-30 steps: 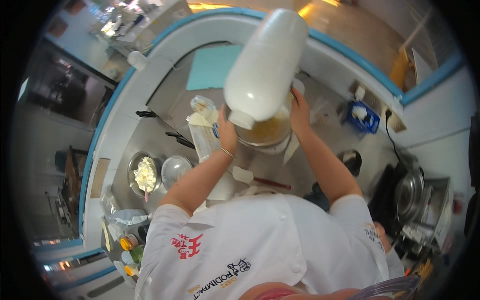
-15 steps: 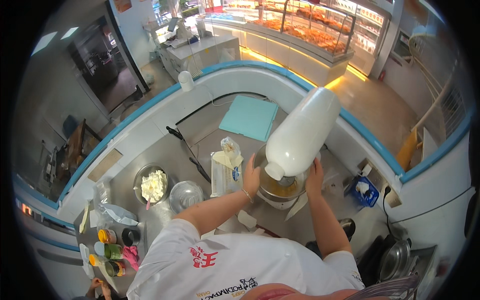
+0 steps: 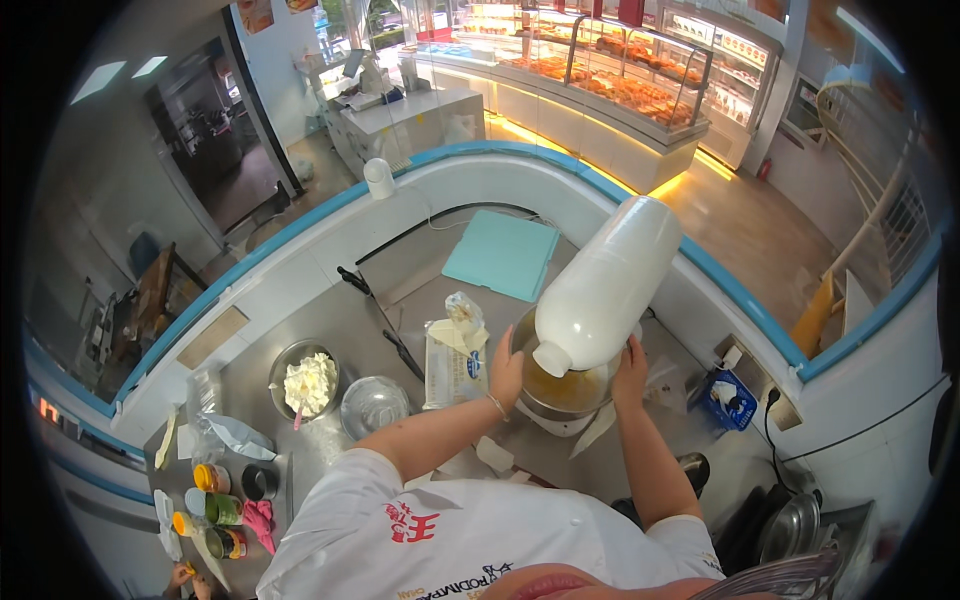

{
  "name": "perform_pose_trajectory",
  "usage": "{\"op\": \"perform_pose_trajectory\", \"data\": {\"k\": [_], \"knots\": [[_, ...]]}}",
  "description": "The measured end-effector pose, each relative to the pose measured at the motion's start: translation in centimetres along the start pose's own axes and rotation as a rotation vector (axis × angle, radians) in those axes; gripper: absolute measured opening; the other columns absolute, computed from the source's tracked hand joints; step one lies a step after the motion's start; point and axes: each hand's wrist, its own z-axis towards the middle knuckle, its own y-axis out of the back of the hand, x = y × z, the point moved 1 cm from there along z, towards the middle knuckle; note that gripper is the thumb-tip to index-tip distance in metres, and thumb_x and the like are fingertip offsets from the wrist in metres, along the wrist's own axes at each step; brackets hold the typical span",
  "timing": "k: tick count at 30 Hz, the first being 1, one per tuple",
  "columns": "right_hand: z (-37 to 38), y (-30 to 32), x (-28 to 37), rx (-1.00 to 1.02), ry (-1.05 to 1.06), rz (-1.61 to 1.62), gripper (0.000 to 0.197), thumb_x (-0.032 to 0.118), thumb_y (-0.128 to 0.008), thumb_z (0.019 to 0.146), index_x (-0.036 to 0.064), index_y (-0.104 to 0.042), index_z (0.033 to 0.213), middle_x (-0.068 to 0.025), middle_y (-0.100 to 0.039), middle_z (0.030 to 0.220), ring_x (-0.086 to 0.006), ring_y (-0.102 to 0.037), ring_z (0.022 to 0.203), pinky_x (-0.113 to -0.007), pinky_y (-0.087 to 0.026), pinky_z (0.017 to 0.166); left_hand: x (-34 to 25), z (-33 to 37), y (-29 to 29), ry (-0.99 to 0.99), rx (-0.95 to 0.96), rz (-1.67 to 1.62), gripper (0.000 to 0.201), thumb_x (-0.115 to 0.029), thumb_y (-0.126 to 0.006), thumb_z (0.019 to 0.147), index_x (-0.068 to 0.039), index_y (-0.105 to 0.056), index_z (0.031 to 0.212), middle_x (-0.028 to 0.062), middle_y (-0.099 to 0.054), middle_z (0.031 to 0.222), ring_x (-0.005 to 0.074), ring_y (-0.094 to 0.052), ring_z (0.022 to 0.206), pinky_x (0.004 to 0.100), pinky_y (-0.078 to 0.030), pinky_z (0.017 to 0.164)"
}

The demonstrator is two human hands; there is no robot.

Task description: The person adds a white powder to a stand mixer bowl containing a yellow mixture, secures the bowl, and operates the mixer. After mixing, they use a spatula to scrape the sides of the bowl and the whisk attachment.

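Note:
A stand mixer with a long glossy white head (image 3: 610, 285) leans over a metal mixing bowl (image 3: 540, 402). Yellowish contents (image 3: 572, 390) show inside the bowl, below the head. My left hand (image 3: 507, 376) is at the bowl's left side, fingers against its wall. On the opposite side my right hand (image 3: 630, 376) holds the bowl's right edge, its fingertips partly hidden. Beside my left hand lies an opened block of pale butter-like food in its wrapper (image 3: 455, 365).
To the left stand a metal bowl of pale yellow chunks (image 3: 310, 385), a clear bowl (image 3: 375, 405) and several jars (image 3: 222, 510). A turquoise board (image 3: 502, 254) lies behind. At right are a blue basket (image 3: 728, 400) and pans (image 3: 790, 520). A low blue-topped wall (image 3: 480, 150) curves around the counter.
The whole view has shifted slightly, so the scene sits lower in the picture. Both hands stay at the bowl's sides. The metal fitting under the mixer head is less visible now.

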Motion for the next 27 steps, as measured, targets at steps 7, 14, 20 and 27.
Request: {"op": "perform_pose_trajectory", "data": {"k": [7, 14, 20, 27], "knots": [[-0.1, 0.1, 1.1, 0.015, -0.048, 0.024, 0.038, 0.003, -0.04, 0.093, -0.0042, -0.049, 0.129, -0.0177, -0.054, 0.13, -0.0272, -0.049, 0.123, -0.033, -0.036, 0.103, 1.0, 0.3, -0.4, 0.104, 0.021, -0.205, 0.056, -0.005, -0.041, 0.086, 0.003, -0.031, 0.141, 0.0218, -0.036, 0.144, 0.0319, -0.033, 0.134, 0.0356, -0.024, 0.112], [0.0, 0.2, 0.2, 0.021, -0.086, 0.016, 0.039, 0.004, -0.039, 0.094, -0.0027, -0.047, 0.132, -0.0165, -0.051, 0.133, -0.0263, -0.047, 0.125, -0.033, -0.035, 0.104, -0.9, -0.1, 0.3, 0.038, 0.014, -0.071, 0.056, -0.006, -0.041, 0.086, 0.002, -0.032, 0.141, 0.0219, -0.037, 0.143, 0.0324, -0.035, 0.133, 0.036, -0.024, 0.111], [0.0, 0.0, 0.1, 0.027, -0.087, 0.018, 0.039, 0.004, -0.039, 0.095, -0.001, -0.047, 0.132, -0.0154, -0.051, 0.134, -0.0258, -0.047, 0.125, -0.033, -0.035, 0.104, -1.7, 0.1, 0.8, 0.055, -0.009, -0.111, 0.056, -0.007, -0.042, 0.086, 0.002, -0.032, 0.141, 0.0221, -0.037, 0.142, 0.0325, -0.035, 0.133, 0.036, -0.024, 0.111], [-0.1, 0.0, 0.6, 0.024, -0.082, 0.012, 0.039, 0.004, -0.039, 0.095, -0.001, -0.047, 0.132, -0.0156, -0.051, 0.133, -0.0261, -0.048, 0.124, -0.033, -0.035, 0.104, -2.2, 0.0, 1.1, 0.101, 0.01, -0.145, 0.056, -0.007, -0.042, 0.086, 0.002, -0.032, 0.141, 0.0222, -0.038, 0.142, 0.0325, -0.035, 0.132, 0.0358, -0.025, 0.111]]}}
